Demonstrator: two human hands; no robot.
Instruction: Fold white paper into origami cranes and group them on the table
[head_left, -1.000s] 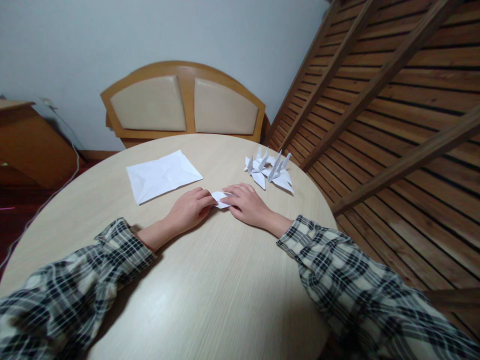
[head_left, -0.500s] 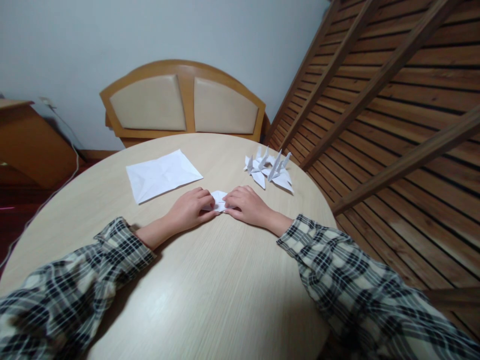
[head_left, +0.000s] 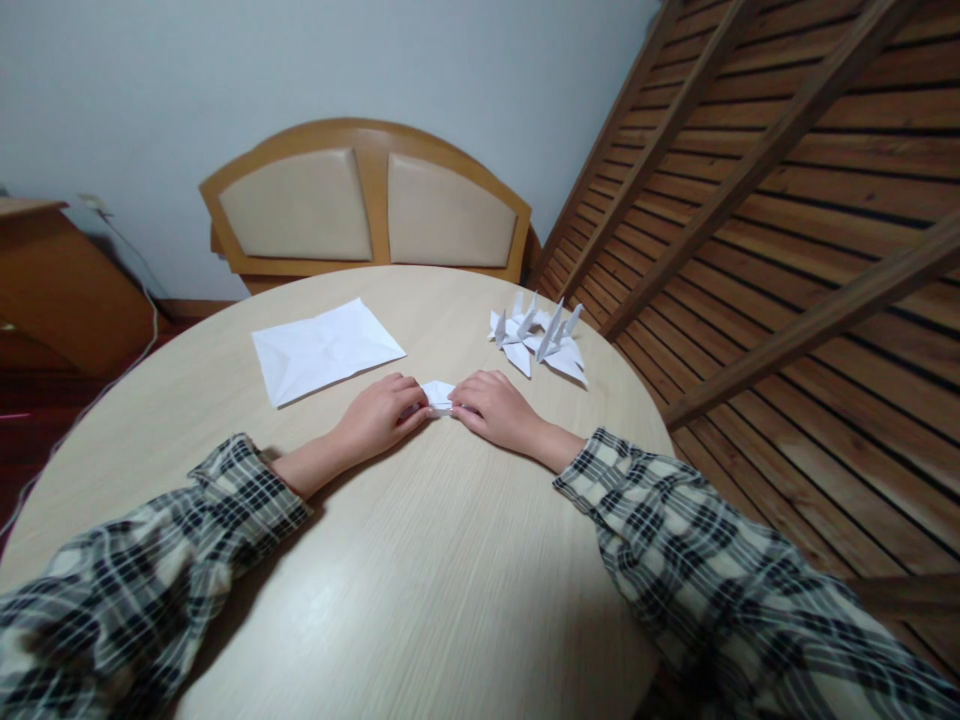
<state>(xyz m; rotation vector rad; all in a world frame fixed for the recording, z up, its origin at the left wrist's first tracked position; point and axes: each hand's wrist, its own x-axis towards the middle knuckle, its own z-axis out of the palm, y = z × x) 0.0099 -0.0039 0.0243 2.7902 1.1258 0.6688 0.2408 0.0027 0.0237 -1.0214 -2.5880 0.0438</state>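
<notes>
A small folded piece of white paper (head_left: 438, 394) lies on the round pale wooden table (head_left: 420, 560) between my two hands. My left hand (head_left: 379, 415) has its fingers curled and pinches the paper's left side. My right hand (head_left: 496, 408) presses and pinches its right side, fingers bent down onto it. Most of the paper is hidden under my fingertips. Both arms wear plaid sleeves.
A flat creased white sheet (head_left: 324, 349) lies at the back left of the table. Several folded white paper cranes (head_left: 538, 340) stand at the back right near the edge. A wooden chair (head_left: 367, 210) stands behind the table; a slatted wooden wall (head_left: 787, 200) runs along the right.
My hands have drawn closer together over the small paper, and the piece has been folded tighter. The sheet and the cranes have stayed put.
</notes>
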